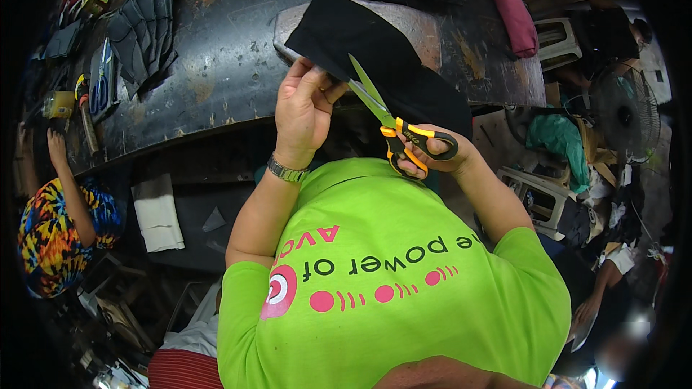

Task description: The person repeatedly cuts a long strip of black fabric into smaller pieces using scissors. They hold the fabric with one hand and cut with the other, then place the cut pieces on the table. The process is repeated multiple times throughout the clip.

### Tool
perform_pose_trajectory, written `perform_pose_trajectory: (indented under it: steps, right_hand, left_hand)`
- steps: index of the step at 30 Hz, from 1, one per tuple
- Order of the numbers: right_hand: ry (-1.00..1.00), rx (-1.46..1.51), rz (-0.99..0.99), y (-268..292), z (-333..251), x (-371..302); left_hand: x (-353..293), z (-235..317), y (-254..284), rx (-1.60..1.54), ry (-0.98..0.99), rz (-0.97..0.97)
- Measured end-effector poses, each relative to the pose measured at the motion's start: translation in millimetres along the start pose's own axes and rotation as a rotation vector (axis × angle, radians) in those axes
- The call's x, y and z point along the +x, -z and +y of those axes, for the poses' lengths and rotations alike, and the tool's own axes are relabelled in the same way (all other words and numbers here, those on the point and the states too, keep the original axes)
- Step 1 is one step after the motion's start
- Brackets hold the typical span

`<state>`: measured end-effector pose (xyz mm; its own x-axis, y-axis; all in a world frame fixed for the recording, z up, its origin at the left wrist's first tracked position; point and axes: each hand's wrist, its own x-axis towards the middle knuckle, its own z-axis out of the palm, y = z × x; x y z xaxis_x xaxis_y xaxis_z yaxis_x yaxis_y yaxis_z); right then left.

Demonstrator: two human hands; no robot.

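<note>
My left hand pinches the near left edge of a black fabric piece, which stretches to the right across the table's front edge. In my right hand is a pair of scissors with orange and black handles, fingers through the loops. Its blades stand apart and point up and left, close to the fingers of my left hand and over the fabric's near edge. Whether the fabric lies between the blades I cannot tell. Beneath the fabric lies a flat worn board.
The dark worn table holds a stack of black pieces, blue-handled scissors, a hammer and a maroon roll. At the left a co-worker's hand rests by the table edge. A fan stands at the right.
</note>
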<state>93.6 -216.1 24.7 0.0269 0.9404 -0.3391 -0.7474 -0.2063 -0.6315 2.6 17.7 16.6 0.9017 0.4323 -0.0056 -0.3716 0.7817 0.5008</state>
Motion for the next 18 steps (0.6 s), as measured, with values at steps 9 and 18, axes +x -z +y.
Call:
perform_pose_trajectory:
  steps: [9,18]
  right_hand:
    - [0.047,0.005,-0.002,-4,4,20]
    - [0.094,0.006,-0.030,-10,11,25]
  left_hand:
    - [-3,0,1,0.030,0.055,-0.039]
    - [-4,-2,4,0.017,-0.014,-0.097]
